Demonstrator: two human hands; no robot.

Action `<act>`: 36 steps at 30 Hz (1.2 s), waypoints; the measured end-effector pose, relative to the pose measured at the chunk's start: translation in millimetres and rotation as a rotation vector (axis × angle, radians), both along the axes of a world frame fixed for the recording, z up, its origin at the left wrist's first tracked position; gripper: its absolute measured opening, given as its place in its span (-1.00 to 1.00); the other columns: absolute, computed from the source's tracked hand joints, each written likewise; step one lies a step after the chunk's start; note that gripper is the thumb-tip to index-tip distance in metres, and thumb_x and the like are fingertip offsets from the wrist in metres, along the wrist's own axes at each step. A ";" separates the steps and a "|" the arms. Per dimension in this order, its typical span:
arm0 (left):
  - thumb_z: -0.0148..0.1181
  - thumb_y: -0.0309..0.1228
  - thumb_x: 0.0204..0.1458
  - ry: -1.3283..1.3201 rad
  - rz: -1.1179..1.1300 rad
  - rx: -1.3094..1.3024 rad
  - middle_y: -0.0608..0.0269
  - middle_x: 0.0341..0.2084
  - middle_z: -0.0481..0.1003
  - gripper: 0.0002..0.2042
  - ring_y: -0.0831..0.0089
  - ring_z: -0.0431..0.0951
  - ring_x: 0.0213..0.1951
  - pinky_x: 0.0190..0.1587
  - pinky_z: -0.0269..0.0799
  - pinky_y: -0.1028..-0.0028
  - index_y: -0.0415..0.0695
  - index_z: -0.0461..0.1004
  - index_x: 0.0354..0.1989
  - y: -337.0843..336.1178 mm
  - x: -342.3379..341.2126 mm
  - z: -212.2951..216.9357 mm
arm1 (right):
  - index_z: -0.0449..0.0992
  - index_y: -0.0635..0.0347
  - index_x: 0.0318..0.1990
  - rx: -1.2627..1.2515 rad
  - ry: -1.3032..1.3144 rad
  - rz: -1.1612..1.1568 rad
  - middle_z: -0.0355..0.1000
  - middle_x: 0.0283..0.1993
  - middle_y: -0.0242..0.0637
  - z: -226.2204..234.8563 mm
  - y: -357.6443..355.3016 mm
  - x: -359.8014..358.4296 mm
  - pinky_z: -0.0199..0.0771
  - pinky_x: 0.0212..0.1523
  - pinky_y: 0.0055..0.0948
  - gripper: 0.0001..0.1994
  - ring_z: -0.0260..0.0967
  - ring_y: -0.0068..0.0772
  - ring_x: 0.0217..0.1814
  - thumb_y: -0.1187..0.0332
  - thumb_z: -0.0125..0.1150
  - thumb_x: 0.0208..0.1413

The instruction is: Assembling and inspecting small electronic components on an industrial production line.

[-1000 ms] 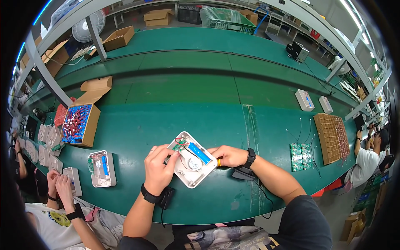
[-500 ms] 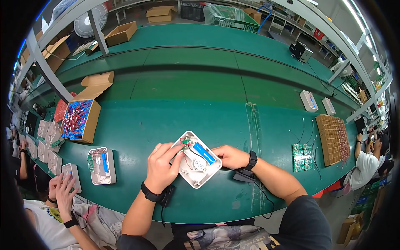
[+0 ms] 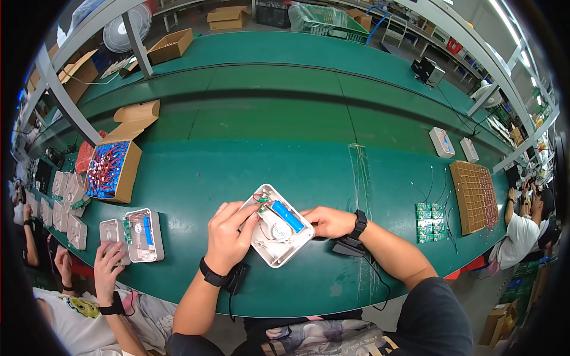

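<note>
A white plastic housing lies tilted on the bench before me, its inside facing up. In it sit a blue cylindrical battery, a round white part and a small green circuit board with red and black wires. My left hand reaches over the housing's left edge, thumb and forefinger closed at the board; the fingertips partly cover it. My right hand grips the housing's right edge, with some fingers hidden behind the wall.
Another filled housing stands left, beside a co-worker's hand and a white shell. Further left is a carton of blue batteries. Green circuit boards and a brown gridded tray lie right. Black boxes hang at my wrists.
The co-worker's white shell has moved up against the filled housing at left, and their hands have drawn apart. My hands and the housing have barely shifted.
</note>
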State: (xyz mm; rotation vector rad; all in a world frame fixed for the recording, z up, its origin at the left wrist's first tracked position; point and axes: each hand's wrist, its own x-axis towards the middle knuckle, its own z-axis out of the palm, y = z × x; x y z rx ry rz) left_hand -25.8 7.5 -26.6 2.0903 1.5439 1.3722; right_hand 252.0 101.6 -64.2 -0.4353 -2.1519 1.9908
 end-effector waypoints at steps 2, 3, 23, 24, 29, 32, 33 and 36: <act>0.33 -0.56 0.08 -0.005 0.014 0.010 0.02 -0.26 0.63 -0.84 0.06 0.58 -0.29 -0.22 0.51 0.21 -0.25 0.70 -0.16 0.0 -1.2 -0.2 | 0.57 0.31 0.23 -0.013 -0.021 -0.011 0.45 0.38 -0.09 -0.9 0.2 -0.3 0.27 0.46 -0.22 -0.69 0.31 -0.18 0.46 0.48 0.20 0.39; 0.33 -0.56 0.08 -0.006 0.011 0.012 0.02 -0.26 0.63 -0.84 0.06 0.58 -0.29 -0.22 0.51 0.21 -0.25 0.70 -0.16 0.6 -1.4 0.1 | 0.52 0.31 0.28 -0.052 -0.021 -0.014 0.42 0.41 -0.10 -3.3 2.4 1.8 0.25 0.48 -0.23 -0.65 0.29 -0.19 0.49 0.45 0.19 0.40; 0.23 -0.53 0.19 -0.060 0.139 -0.004 -0.07 0.06 0.56 -0.70 0.00 0.56 0.07 0.09 0.51 0.20 -0.23 0.58 0.10 8.7 15.3 -9.3 | 0.22 0.27 0.50 -0.619 0.219 -0.434 0.42 0.37 -0.14 -1.0 1.5 0.7 0.48 0.40 -0.15 -0.48 0.46 -0.23 0.35 0.25 0.02 0.51; 0.23 -0.53 0.19 -0.058 0.142 0.005 -0.07 0.06 0.56 -0.70 0.00 0.56 0.07 0.09 0.51 0.20 -0.23 0.58 0.10 10.9 15.1 -10.3 | 0.26 0.30 0.47 -0.702 0.272 -0.511 0.41 0.38 -0.10 -2.9 12.1 5.6 0.46 0.43 -0.10 -0.51 0.45 -0.17 0.37 0.27 0.01 0.50; 0.26 -0.47 0.19 0.074 0.111 0.015 -0.07 0.16 0.50 -0.65 -0.05 0.50 0.16 0.17 0.49 0.15 -0.20 0.55 0.16 8.1 5.1 -16.4 | 0.34 0.44 0.35 -0.592 0.489 -0.851 0.38 0.39 0.06 17.0 92.7 34.1 0.41 0.48 0.01 -0.57 0.39 -0.01 0.44 0.30 -0.09 0.51; 0.28 -0.43 0.18 0.193 0.054 -0.038 -0.07 0.14 0.51 -0.66 -0.06 0.49 0.17 0.20 0.47 0.10 -0.20 0.56 0.13 7.2 3.4 -18.2 | 0.37 0.43 0.27 -0.455 0.538 -1.048 0.43 0.32 0.08 0.9 164.2 61.1 0.50 0.38 0.01 -0.63 0.45 0.01 0.36 0.33 -0.08 0.49; 0.29 -0.38 0.17 0.246 0.094 -0.066 -0.07 0.11 0.52 -0.65 -0.06 0.49 0.16 0.21 0.46 0.08 -0.18 0.57 0.12 6.0 3.5 -18.6 | 0.41 0.41 0.19 -0.454 0.546 -1.103 0.47 0.26 0.06 -6.5 185.4 71.2 0.58 0.30 0.00 -0.67 0.51 -0.01 0.30 0.35 -0.05 0.47; 0.34 -0.22 0.15 0.519 0.319 -0.150 -0.08 0.05 0.54 -0.62 -0.10 0.50 0.13 0.20 0.45 0.04 -0.14 0.59 0.08 -8.8 -22.2 -11.4 | 0.45 0.37 0.19 -0.338 0.178 -1.208 0.52 0.19 0.02 -33.7 223.8 78.7 0.64 0.23 -0.06 -0.66 0.57 -0.05 0.20 0.36 0.09 0.38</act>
